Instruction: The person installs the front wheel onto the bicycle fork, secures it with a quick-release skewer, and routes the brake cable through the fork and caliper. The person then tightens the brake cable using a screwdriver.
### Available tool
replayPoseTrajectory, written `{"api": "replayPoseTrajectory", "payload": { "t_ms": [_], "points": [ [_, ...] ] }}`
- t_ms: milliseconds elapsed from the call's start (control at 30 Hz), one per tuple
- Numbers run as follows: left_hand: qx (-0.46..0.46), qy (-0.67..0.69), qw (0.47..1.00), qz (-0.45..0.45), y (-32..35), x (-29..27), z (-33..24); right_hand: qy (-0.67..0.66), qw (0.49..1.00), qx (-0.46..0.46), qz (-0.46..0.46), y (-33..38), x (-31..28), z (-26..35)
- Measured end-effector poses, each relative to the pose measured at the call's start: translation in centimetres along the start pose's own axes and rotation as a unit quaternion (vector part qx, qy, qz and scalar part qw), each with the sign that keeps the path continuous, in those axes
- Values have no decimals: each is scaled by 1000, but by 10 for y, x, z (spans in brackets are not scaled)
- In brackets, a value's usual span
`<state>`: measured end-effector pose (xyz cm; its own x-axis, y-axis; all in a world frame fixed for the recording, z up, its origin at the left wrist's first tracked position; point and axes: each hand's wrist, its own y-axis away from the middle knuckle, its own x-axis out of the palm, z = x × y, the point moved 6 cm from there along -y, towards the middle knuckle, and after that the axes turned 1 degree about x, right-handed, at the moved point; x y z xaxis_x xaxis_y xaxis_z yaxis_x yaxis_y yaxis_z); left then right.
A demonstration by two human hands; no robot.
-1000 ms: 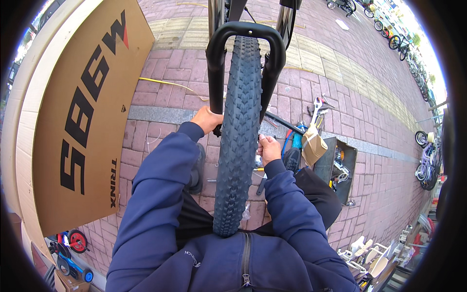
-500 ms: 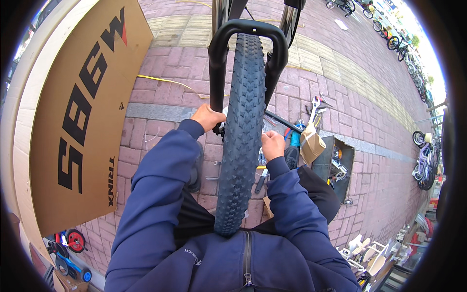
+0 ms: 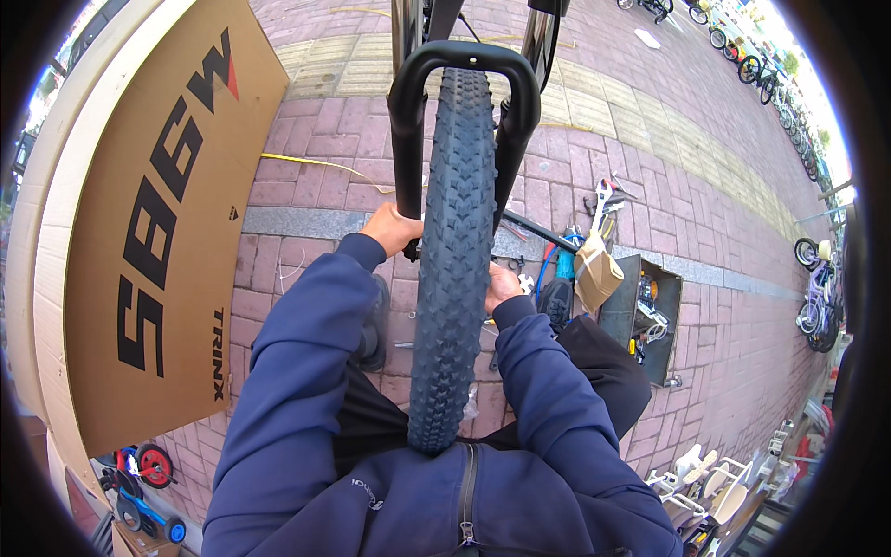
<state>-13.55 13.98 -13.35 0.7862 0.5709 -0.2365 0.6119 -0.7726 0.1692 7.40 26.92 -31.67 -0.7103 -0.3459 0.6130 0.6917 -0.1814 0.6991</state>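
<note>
- A black knobby bicycle tyre on its wheel (image 3: 455,251) was seen standing upright between the person's knees, held inside a black suspension fork (image 3: 462,70) whose arch crossed over the top of the tread.
- The left hand (image 3: 392,230) was closed around the lower end of the left fork leg, just beside the tyre's left side, near the axle.
- The right hand (image 3: 502,286) was placed against the right side of the wheel near the hub; fingers were hidden behind the tyre, so how far it was closed could not be told, nor what it held.
- The wheel was judged fairly heavy and stiff at rim and fork, with a rubber tread that would give slightly and grip well; not fragile.
- Best hold was judged to be the fork legs or axle ends, not the tread.
- Both hands were level with each other, one on each side of the tyre, close to the body.
- A large brown cardboard box (image 3: 158,232) lay to the left on the red brick pavement (image 3: 316,186).
- A dark open toolbox (image 3: 650,316) and scattered hand tools (image 3: 603,200) lay to the right, well apart from the hands.
</note>
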Motion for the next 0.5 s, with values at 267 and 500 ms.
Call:
{"api": "replayPoseTrajectory", "payload": {
  "t_ms": [267,500],
  "points": [
    [-48,95,994,12,7,5,-12,296,911,-240,-160,48,0,53],
    [-47,73,996,19,5,3,-5,295,918,-202,-169,52,4,53]
  ]
}}
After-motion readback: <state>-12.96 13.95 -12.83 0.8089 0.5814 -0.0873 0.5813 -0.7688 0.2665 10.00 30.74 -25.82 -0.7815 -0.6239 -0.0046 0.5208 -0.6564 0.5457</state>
